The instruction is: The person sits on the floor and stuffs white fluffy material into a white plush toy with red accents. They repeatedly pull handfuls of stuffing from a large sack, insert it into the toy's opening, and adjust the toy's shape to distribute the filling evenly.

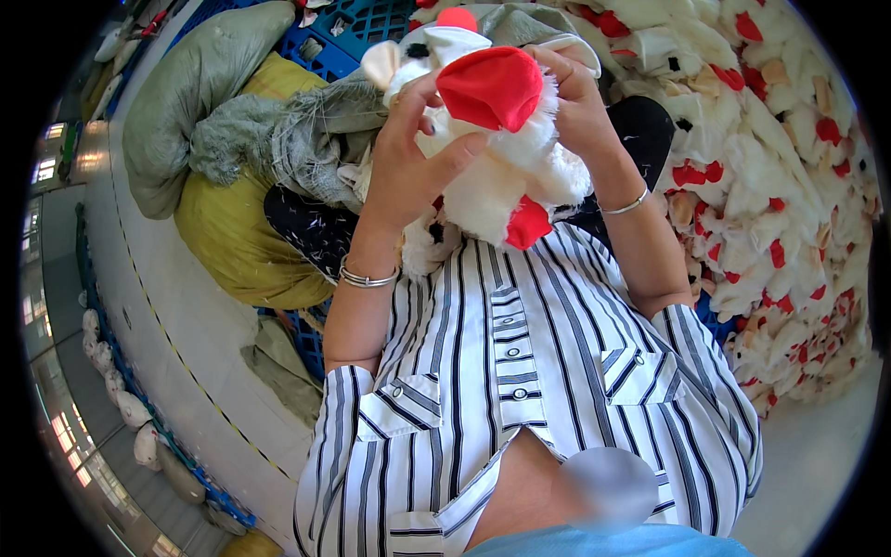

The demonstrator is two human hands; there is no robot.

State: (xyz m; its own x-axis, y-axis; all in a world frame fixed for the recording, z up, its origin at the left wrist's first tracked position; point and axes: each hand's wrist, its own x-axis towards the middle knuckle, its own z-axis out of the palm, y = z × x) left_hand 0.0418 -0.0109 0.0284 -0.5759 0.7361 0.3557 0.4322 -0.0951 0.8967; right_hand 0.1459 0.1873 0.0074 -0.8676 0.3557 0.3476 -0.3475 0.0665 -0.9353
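Note:
In front of my chest is a white furry plush toy skin with a big red felt piece, a small black patch, pale ear-like flaps and another red piece lower down. It looks limp. My left hand is closed on its left side, fingers curled into the fabric and thumb pointing toward the red piece. On the other side my right hand grips the plush skin beside the red piece, its fingertips partly hidden by the fabric.
A large heap of similar white and red plush skins rises at the right. Stuffed grey-green and yellow sacks lie at the left. Blue plastic crates stand at the far side. A pale floor stretches along the left.

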